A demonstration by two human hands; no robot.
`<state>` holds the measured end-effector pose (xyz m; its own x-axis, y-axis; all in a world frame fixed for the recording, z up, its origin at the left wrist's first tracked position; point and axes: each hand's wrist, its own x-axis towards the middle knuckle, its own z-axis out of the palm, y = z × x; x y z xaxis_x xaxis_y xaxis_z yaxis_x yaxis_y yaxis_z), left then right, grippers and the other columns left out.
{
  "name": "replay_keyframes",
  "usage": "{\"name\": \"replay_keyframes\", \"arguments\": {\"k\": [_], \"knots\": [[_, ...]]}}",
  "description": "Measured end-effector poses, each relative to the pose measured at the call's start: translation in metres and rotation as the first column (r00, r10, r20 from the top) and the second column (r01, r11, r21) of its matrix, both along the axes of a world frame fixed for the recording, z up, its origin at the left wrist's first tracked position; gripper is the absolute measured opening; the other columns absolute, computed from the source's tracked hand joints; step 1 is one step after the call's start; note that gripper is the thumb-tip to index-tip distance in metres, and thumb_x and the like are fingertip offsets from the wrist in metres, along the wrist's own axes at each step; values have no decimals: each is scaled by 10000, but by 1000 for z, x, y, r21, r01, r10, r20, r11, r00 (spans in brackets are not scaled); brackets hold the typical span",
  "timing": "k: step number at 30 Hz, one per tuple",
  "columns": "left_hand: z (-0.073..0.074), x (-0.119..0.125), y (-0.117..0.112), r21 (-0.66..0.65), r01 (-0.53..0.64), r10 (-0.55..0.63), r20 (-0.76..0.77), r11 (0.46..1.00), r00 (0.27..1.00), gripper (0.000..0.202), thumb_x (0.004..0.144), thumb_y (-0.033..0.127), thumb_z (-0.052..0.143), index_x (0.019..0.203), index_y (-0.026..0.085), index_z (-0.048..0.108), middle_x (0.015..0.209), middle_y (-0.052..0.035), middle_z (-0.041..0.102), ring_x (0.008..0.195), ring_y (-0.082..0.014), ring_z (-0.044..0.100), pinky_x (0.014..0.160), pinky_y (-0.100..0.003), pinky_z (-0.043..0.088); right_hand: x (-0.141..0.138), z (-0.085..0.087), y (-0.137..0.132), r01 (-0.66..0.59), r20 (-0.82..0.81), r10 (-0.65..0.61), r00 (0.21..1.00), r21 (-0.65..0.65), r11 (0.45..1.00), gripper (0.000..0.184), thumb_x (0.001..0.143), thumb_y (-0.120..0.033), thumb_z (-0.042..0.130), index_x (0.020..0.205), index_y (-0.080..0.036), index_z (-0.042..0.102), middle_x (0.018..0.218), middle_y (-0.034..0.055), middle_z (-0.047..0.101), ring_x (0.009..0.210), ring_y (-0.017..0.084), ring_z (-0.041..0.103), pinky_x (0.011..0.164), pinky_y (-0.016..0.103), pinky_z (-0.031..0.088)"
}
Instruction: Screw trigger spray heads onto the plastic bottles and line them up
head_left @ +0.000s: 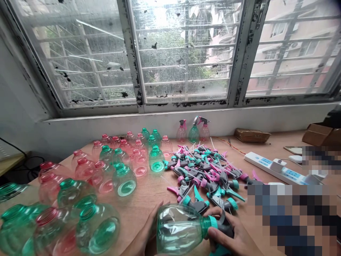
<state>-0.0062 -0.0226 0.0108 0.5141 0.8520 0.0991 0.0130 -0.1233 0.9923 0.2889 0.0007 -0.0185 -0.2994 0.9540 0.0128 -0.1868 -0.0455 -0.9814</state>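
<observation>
A wide, grimy window [186, 53] with peeling frames and outer bars fills the upper half of the scene; the buildings and trees beyond are hazy through the glass. Below it runs a wooden tabletop [149, 192], whose right part is hidden by blurred mosaic blocks, so what lies there cannot be made out.

On the left of the tabletop stands a crowd of empty bottles [106, 167], clear pink and clear green plastic, all uncapped, with nothing inside them; those at the lower left are cut off by the edge of view. At the centre lies a loose pile of trigger sprayers [207, 174], grey with pink or teal parts. A white power strip [277, 167] lies to the right of the pile, partly lost in the blur. Three finished spray bottles [194, 131] stand against the wall.

Nearest the viewer, a green bottle [181, 229] lies on its side, held just above the tabletop's front edge, empty. The left hand [145, 234] cups its base, fingers curled around it. The right hand [234, 238] grasps the grey sprayer head [226, 227] at the bottle's neck, fingers closed over it. Both wrists are cut off below.
</observation>
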Motion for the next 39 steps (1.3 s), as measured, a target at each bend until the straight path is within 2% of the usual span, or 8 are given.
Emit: {"name": "replay_keyframes", "arguments": {"k": [3, 10, 16, 21, 24, 30, 35, 39], "knots": [[3, -1, 0, 5, -39, 39, -27, 999, 999, 867, 901, 310, 736, 1562, 530, 218, 1767, 47, 225, 1625, -305, 251, 1316, -546, 198, 0, -1, 0, 5, -34, -5, 999, -15, 1000, 505, 795, -563, 838, 1042, -161, 658, 570, 16, 786, 528, 148, 673, 548, 218, 468], [-3, 2, 7, -27, 21, -19, 65, 999, 998, 958, 898, 352, 737, 1607, 480, 105, 1674, -14, 455, 1533, -340, 444, 1270, -545, 314, -1, 2, 0, 26, -48, -27, 998, -23, 999, 512, 782, -575, 841, 1036, -169, 658, 584, 9, 773, 530, 159, 687, 534, 218, 478], [-17, -7, 9, -51, 75, -72, 56, 996, 996, 939, 876, 446, 738, 1619, 427, 164, 1710, -27, 383, 1543, -365, 418, 1279, -575, 298, -1, -3, 1, 43, -47, -43, 998, -13, 999, 531, 782, -568, 846, 1056, -158, 650, 549, 28, 785, 503, 163, 672, 523, 227, 442], [-13, -7, 9, -10, 28, -28, -50, 1000, 998, 916, 939, 297, 683, 1615, 471, 89, 1691, -22, 420, 1546, -303, 428, 1319, -517, 228, -1, -6, 2, 38, -61, -40, 997, -26, 999, 534, 775, -571, 848, 1049, -164, 636, 555, 19, 785, 510, 174, 690, 536, 233, 440], [-10, -4, 10, 18, 51, -50, -30, 999, 998, 947, 934, 295, 693, 1599, 517, 57, 1690, 10, 427, 1584, -287, 362, 1331, -522, 162, -1, -5, 2, 24, -32, -25, 999, -19, 1000, 551, 763, -590, 848, 1046, -171, 630, 564, 24, 785, 507, 171, 685, 531, 231, 446], [-14, -7, 10, 82, 9, -2, -81, 997, 997, 957, 887, 345, 743, 1608, 483, 129, 1764, 50, 237, 1634, -323, 209, 1341, -537, 94, -2, 2, 0, 11, -6, -11, 1000, -10, 1000, 544, 767, -608, 831, 1042, -179, 639, 576, 3, 750, 524, 182, 692, 528, 252, 456], [-12, -7, 9, 18, 5, -3, -82, 1000, 997, 926, 959, 299, 648, 1596, 527, 16, 1733, 26, 337, 1592, -275, 343, 1336, -496, 164, -3, 6, -1, -5, -43, 5, 999, -15, 1000, 533, 765, -601, 840, 1031, -181, 650, 596, -13, 726, 537, 173, 695, 545, 250, 487], [-11, -9, 11, 51, 66, -64, -44, 997, 997, 944, 911, 377, 709, 1586, 548, 71, 1768, 81, 219, 1635, -299, 215, 1341, -495, 118, -3, 5, -1, -13, -40, 12, 999, -25, 1000, 545, 749, -599, 855, 1030, -179, 649, 598, -1, 739, 547, 179, 705, 545, 246, 504]]}}
